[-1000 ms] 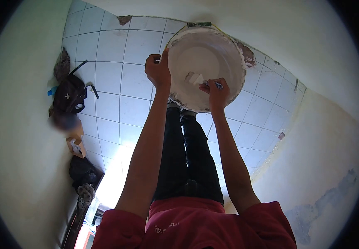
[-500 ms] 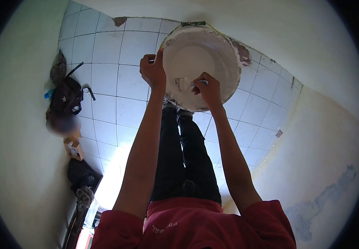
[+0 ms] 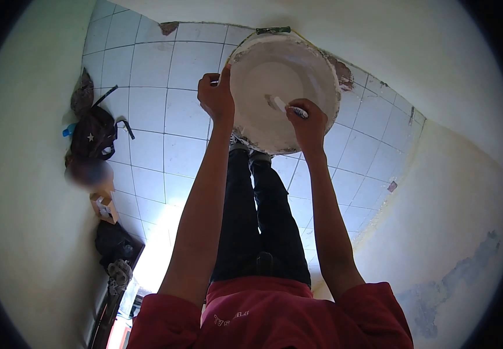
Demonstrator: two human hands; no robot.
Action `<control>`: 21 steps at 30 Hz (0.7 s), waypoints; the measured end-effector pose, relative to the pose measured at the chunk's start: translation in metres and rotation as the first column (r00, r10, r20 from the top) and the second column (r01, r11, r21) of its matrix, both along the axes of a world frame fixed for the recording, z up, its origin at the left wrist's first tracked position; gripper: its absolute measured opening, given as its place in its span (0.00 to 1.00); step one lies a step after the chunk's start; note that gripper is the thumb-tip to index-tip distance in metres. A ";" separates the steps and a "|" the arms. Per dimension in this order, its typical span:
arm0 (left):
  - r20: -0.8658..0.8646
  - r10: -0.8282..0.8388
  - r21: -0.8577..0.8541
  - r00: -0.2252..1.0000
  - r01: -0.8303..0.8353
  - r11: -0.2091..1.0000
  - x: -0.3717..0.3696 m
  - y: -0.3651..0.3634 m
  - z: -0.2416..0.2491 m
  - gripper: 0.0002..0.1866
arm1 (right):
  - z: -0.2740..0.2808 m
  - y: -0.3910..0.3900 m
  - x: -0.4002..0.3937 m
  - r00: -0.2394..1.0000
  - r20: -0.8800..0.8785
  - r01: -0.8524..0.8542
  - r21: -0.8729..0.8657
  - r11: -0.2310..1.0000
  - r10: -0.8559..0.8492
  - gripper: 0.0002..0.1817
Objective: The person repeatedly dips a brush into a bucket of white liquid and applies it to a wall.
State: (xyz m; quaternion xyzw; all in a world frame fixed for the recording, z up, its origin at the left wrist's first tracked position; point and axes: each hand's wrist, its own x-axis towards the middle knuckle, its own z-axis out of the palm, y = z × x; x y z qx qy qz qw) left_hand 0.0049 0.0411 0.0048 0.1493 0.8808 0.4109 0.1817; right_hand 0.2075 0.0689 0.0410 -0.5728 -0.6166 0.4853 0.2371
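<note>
A large round bucket [image 3: 331,119] holds a pale, wet mixture [image 3: 266,84] and has dried residue round its rim. My left hand [image 3: 216,98] is closed at the bucket's left rim, with something small in its fingers that I cannot make out. Over the right part of the bucket, my right hand [image 3: 309,121] is closed on the patterned handle of a small tool [image 3: 279,103]. The tool's pale end reaches into the mixture near the middle. A dark grip [image 3: 273,30] sits on the bucket's wire handle at the far rim.
White tiles [image 3: 193,64] cover the floor. A dark backpack [image 3: 93,132], an open cardboard box [image 3: 105,208] and a black bag [image 3: 113,244] lie along the left wall. Walls stand beyond the bucket and at right. My legs are just below the bucket.
My right hand has moved to the right, and the tool's end has moved up and right towards the bucket's middle. My left hand stays at the rim.
</note>
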 end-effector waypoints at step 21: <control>-0.029 0.001 0.007 1.000 -0.001 1.000 0.001 0.000 -0.002 0.24 | 0.002 -0.011 -0.010 0.993 0.009 -0.115 -0.064 0.991 0.116 0.09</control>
